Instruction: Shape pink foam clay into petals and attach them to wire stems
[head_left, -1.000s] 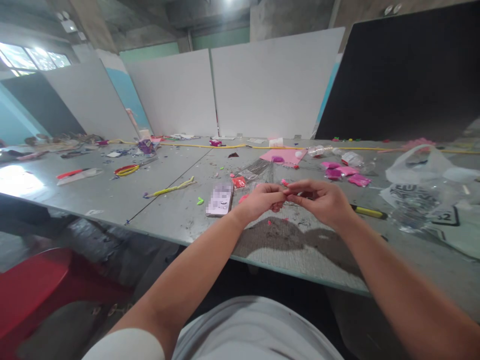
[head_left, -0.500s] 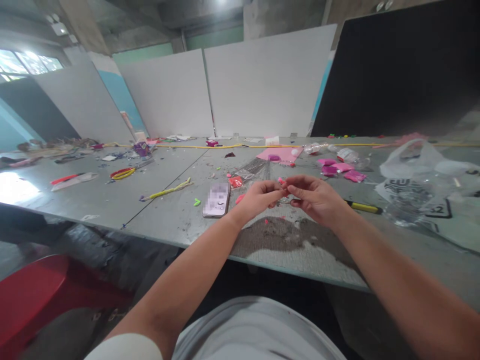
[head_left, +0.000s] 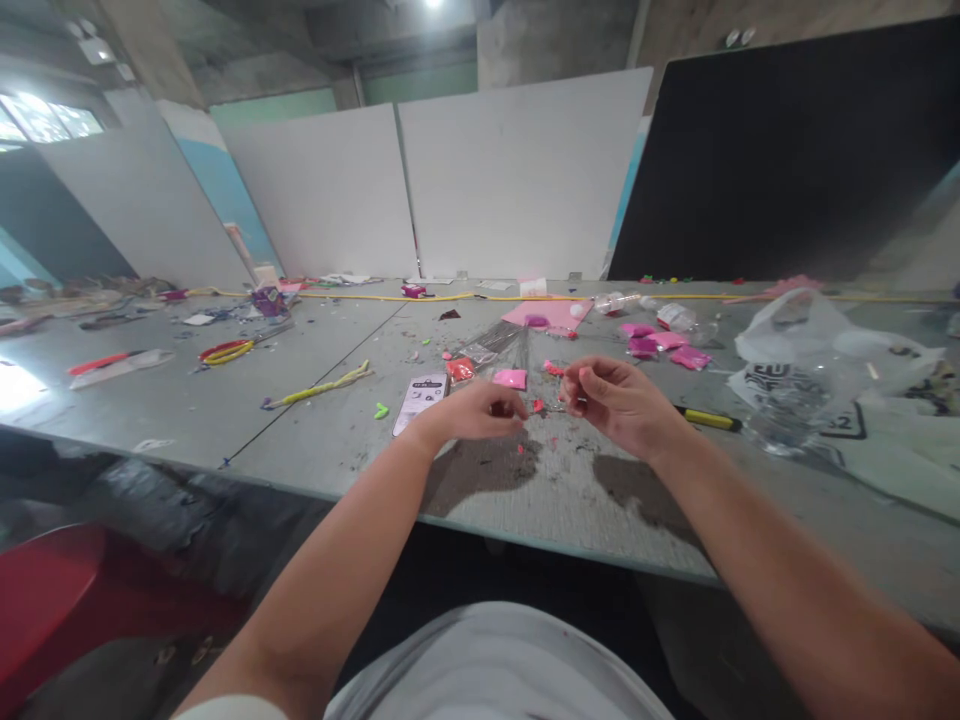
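My left hand (head_left: 480,408) hovers over the table in front of the phone (head_left: 420,405), its fingers loosely curved with a gap at the thumb, and nothing shows in it. To its right, my right hand (head_left: 619,408) is raised with thumb and fingers pinched together. A small reddish bit may be at those fingertips, too small to make out. Between the hands lie red crumbs (head_left: 538,405) that look like modelling clay. Just beyond are a pink packet (head_left: 511,379), a red packet (head_left: 460,370) and a small pinkish-red lump (head_left: 553,368).
A yellow-and-black cutter (head_left: 709,418) lies right of my right hand, near a clear plastic container (head_left: 784,410) and a white plastic bag (head_left: 780,335). Several pink packets (head_left: 667,341) lie farther back. Leftward are a yellow twisted strand (head_left: 322,386) and a green piece (head_left: 382,411).
My hands were together at the fingertips and have parted. The left has moved left, uncovering the pink packet and now overlapping the phone's lower corner. The view has shifted slightly.
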